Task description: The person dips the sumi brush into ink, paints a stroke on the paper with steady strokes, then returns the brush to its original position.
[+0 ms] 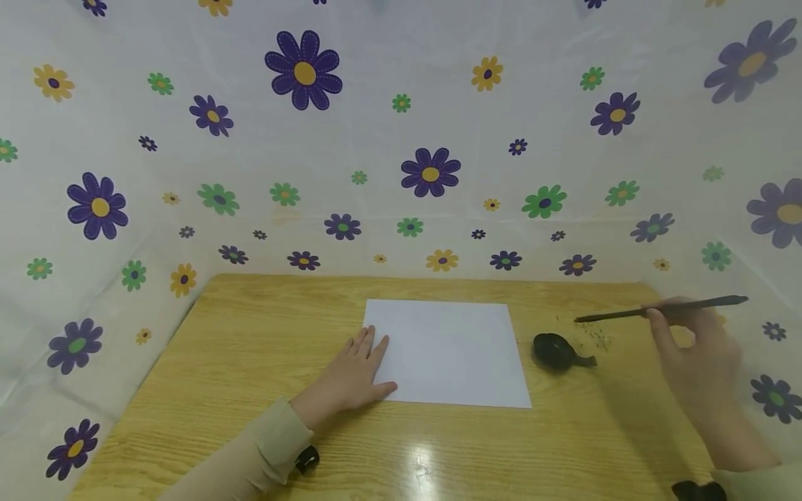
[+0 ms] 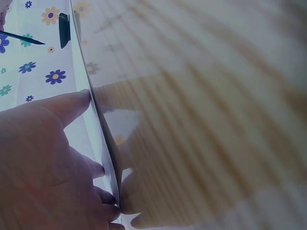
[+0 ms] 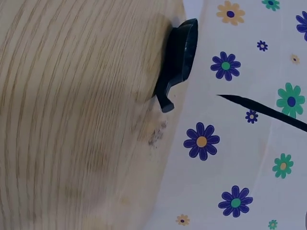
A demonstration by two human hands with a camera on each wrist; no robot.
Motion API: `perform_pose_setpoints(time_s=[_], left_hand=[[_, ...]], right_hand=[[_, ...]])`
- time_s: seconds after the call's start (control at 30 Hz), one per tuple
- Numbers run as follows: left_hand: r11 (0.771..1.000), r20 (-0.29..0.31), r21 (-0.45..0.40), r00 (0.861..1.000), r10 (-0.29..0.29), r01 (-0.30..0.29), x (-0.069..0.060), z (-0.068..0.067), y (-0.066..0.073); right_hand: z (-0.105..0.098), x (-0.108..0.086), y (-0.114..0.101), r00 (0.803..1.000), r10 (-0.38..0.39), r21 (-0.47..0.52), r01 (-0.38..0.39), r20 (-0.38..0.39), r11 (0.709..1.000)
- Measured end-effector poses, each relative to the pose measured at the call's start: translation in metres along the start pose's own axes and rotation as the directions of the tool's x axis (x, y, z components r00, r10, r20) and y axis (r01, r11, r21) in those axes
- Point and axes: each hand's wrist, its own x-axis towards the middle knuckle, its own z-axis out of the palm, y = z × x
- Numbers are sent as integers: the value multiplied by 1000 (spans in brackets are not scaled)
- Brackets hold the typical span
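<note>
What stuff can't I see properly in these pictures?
- Head view: part of the rectangular white paper sheet, covered by the bare left hand.
- Head view: what, if anything, is inside the round black dish with a stubby handle; too dark to tell.
- Right wrist view: the back end of the slim, dark, pointed brush, cut off by the right edge.
- Right wrist view: what the dark specks are; too small and blurry.

Wooden table (image 1: 250,334): white paper (image 1: 451,355), black handled dish (image 1: 553,351) right, dark specks (image 1: 601,339) beside dish.
</note>
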Motion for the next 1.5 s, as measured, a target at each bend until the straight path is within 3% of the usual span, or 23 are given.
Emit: perform_pose_setpoints(time_s=[0.1, 0.2, 0.3, 0.4, 0.6, 0.77, 0.83, 1.17, 1.23, 1.4, 1.5], left_hand=[[1000, -9, -11, 1000, -3, 3, -2, -3, 2], [1000, -9, -7, 1000, -9, 9, -3, -4, 2], [1000, -10, -6, 1000, -9, 9, -3, -4, 2], [1000, -5, -4, 1000, -10, 10, -3, -4, 2], [1000, 3, -4, 1000, -12, 12, -2, -3, 2], [1000, 3, -6, 1000, -14, 14, -2, -2, 2], [1000, 4, -7, 1000, -15, 15, -2, -2, 2], [1000, 3, -13, 1000, -13, 13, -2, -2, 1], [1000, 3, -13, 1000, -12, 12, -2, -1, 1], [1000, 2, -18, 1000, -10, 10, -2, -2, 0], [1000, 0, -18, 1000, -10, 10, -2, -2, 0]], right_hand=[[2, 0, 0, 995, 84, 56, -82, -44, 995], [4, -1, -2, 978, 201, 150, -190, -64, 970], [6, -4, -5, 944, 325, 271, -301, -49, 914], [7, -9, -5, 909, 417, 326, -389, -17, 861], [6, -19, -2, 831, 549, 241, -553, 93, 797], [8, -21, -3, 764, 628, 180, -645, 148, 743], [10, -23, -3, 751, 641, 182, -660, 158, 729], [21, -32, 4, 798, 584, 299, -600, 152, 742], [21, -33, 4, 794, 583, 290, -607, 175, 740], [18, -34, 8, 759, 611, 187, -649, 225, 738], [17, -35, 11, 763, 603, 139, -640, 234, 756]])
